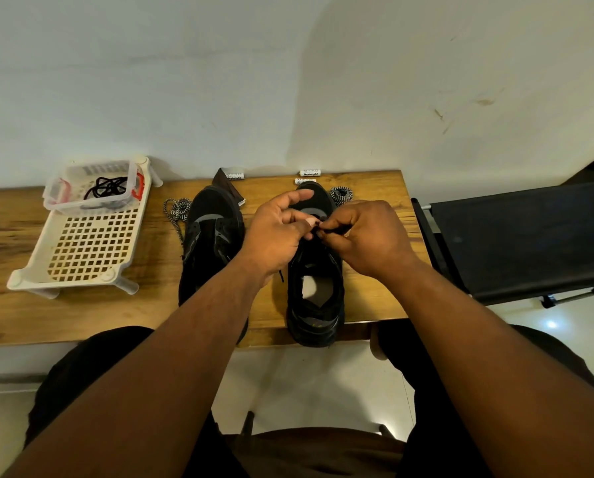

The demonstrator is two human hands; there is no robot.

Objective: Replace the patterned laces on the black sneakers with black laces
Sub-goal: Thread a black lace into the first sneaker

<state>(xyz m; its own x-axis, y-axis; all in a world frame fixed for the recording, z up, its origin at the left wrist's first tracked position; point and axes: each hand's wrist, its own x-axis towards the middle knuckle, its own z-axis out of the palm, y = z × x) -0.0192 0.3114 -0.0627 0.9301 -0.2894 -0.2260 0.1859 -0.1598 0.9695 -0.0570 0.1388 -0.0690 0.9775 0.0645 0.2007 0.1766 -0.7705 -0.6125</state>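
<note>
Two black sneakers stand side by side on the wooden table [116,315], toes toward the wall. The left sneaker [211,243] has no lace in its eyelets. Over the right sneaker [316,291], my left hand [278,232] and my right hand [368,236] meet, both pinching a black lace [326,231] at the eyelet area. A loose end of the lace hangs by my left wrist. One patterned black-and-white lace [178,210] lies left of the left sneaker. Another patterned lace [341,195] is bunched beyond the right sneaker's toe.
A white perforated tray [85,250] sits at the left, carrying a clear container [64,191] with a black lace [107,188] inside. Small white labelled packets [310,173] lie along the wall. A black folding stand [516,239] stands to the table's right.
</note>
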